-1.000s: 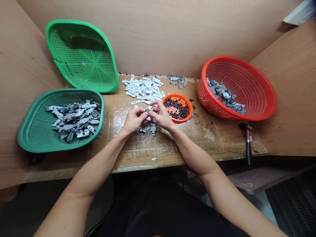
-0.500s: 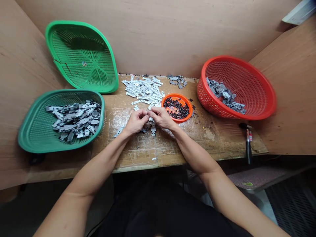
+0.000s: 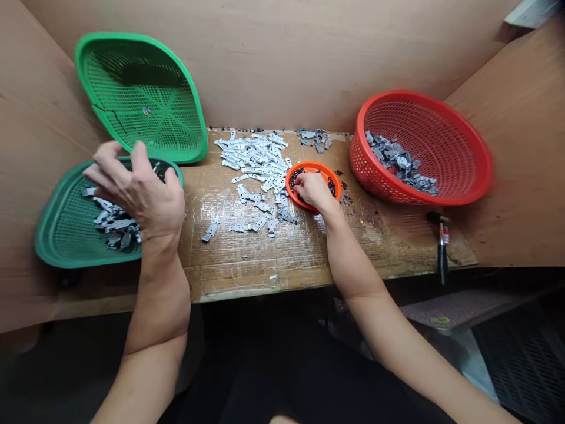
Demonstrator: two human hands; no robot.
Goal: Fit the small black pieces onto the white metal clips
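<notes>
My left hand (image 3: 136, 191) hovers above the near green basket (image 3: 57, 247), fingers spread over the grey metal parts (image 3: 112, 227) lying in it, and I see nothing held. My right hand (image 3: 312, 189) reaches into the small orange bowl (image 3: 324, 171) of tiny dark pieces (image 3: 332, 186), fingertips curled down among them; what they pinch is hidden. Between the hands, a few loose grey metal parts (image 3: 260, 221) lie on the taped cardboard worktop (image 3: 265, 259).
A pile of silvery flat strips (image 3: 253, 156) lies at the back centre, a small heap of grey parts (image 3: 314, 138) beside it. A second green basket (image 3: 141, 94) leans on the back wall. A red basket (image 3: 424, 147) with grey parts stands right; a dark tool (image 3: 441, 244) lies near it.
Both hands were pinched together at the worktop centre. Now the left hand has swung out over the near green basket and opened; the right has moved into the orange bowl.
</notes>
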